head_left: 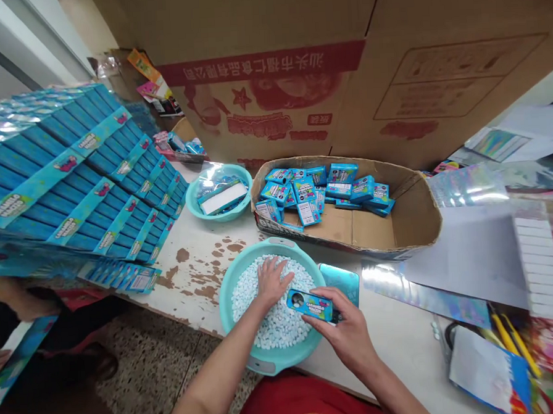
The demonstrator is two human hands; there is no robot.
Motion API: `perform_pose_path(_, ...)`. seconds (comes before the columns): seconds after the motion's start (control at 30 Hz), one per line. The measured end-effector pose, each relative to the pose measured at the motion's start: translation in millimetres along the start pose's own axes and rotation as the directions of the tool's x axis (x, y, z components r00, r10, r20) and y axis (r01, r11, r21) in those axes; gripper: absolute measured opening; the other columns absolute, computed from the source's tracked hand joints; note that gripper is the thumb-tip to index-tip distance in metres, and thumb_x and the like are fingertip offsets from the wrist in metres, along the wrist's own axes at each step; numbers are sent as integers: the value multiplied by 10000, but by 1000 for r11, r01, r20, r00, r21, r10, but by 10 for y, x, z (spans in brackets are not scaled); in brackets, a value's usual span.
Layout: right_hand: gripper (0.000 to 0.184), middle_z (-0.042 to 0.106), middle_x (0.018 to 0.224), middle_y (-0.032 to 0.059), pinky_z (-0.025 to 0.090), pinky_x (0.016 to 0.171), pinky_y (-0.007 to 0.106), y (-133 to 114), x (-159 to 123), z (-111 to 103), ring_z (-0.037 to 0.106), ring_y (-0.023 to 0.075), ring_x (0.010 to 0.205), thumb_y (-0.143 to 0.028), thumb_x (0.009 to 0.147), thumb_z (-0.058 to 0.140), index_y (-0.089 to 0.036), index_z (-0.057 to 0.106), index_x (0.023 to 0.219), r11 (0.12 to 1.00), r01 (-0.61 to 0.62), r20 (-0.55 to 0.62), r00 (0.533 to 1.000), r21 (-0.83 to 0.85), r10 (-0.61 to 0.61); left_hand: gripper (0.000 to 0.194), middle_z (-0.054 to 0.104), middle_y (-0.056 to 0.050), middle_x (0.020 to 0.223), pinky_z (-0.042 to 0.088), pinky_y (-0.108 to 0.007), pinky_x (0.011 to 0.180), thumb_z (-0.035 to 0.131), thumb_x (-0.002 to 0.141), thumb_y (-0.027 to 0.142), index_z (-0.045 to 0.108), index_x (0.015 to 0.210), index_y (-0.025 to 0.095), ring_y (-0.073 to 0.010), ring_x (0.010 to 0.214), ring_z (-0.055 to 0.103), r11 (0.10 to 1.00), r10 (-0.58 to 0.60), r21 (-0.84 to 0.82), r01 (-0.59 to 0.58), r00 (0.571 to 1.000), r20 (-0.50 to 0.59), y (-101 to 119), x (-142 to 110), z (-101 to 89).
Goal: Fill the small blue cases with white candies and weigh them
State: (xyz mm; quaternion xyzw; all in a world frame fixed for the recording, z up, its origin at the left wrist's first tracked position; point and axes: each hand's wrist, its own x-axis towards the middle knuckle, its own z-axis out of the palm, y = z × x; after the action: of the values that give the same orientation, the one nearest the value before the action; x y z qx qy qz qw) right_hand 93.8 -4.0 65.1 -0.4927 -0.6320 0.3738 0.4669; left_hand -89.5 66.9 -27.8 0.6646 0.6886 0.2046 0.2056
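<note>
A teal basin [242, 267] full of small white candies [282, 318] sits at the table's near edge. My left hand [271, 281] rests palm down in the candies, fingers spread over them. Over the basin's right side, my right hand [345, 330] grips a small blue candy box [309, 304] lying flat. A shiny blue flat piece [342, 277] lies just right of the basin.
A cardboard tray [416, 218] behind the basin holds several blue boxes. A smaller teal bowl [192, 199] stands at its left. Tall stacks of blue packs [71, 174] fill the left. Big cartons stand behind; foil sheets, paper and pencils [505, 334] lie right. Another person's arm [12, 298] shows at far left.
</note>
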Motion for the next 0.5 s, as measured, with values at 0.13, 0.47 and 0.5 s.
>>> perform_pose_path(0.13,291,637,956,54,502,766,316,61,56,55,610,204,884,-359,736,709,-226,620,978,1000,13,-7,1000,-10,-13,335,562,-107,1136,354,-434,901,520,834,409,592,1111,234,-297,1063,460,958,60,271,-89,992,112,141,-147,250)
perform_pose_path(0.47,276,629,924,61,489,756,336,375,36,262,605,223,874,-359,735,680,-196,601,944,989,-87,26,996,-119,91,145,552,-31,687,425,-288,639,587,713,330,560,687,189,-190,703,546,895,-266,-361,261,963,36,-78,-466,-86)
perform_pose_path(0.5,268,628,930,61,488,759,338,396,38,282,604,225,881,-345,738,674,-197,597,948,988,-83,41,995,-128,89,203,529,-18,643,412,-260,566,563,734,376,537,681,182,-162,619,529,828,-329,-470,305,944,34,-28,-469,-139)
